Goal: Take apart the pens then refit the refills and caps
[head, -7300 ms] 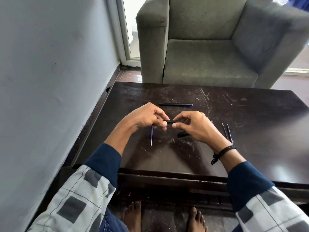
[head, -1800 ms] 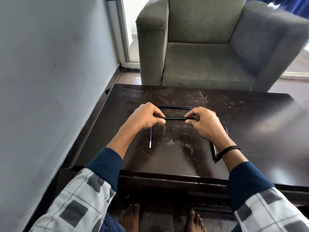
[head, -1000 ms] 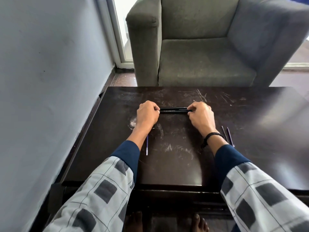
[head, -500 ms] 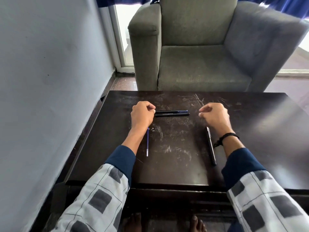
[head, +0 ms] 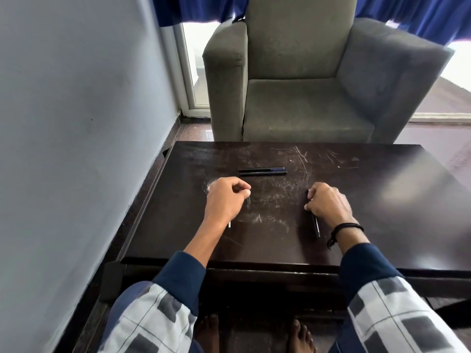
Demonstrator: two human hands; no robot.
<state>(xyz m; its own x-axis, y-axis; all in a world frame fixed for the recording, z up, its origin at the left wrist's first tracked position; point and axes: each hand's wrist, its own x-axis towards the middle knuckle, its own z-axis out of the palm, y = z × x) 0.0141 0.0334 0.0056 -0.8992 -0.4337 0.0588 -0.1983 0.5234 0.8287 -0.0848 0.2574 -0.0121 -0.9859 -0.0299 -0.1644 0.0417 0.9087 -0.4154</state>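
since half a second earlier both hands had drawn back from the two pens, which lay side by side at the far middle of the table and looked whole. right hand had dropped onto the black pen lying lengthwise toward the person, its fingers curled round the upper end, grasping it. left hand sat clenched over the loose refill. only the refill's near tip poked out below the hand, so whether the hand actually pinched it could not be told.

the likely trouble lay with the refill. it was thin, on a glossy top, and a pinch near one end could have let it roll off or bend. fed crooked into the pen, it could have jammed.

no object lay between the hands, and the pair of pens sat well beyond them. a grey armchair stood behind the table, a wall ran close on the left, and blue curtains hung above.
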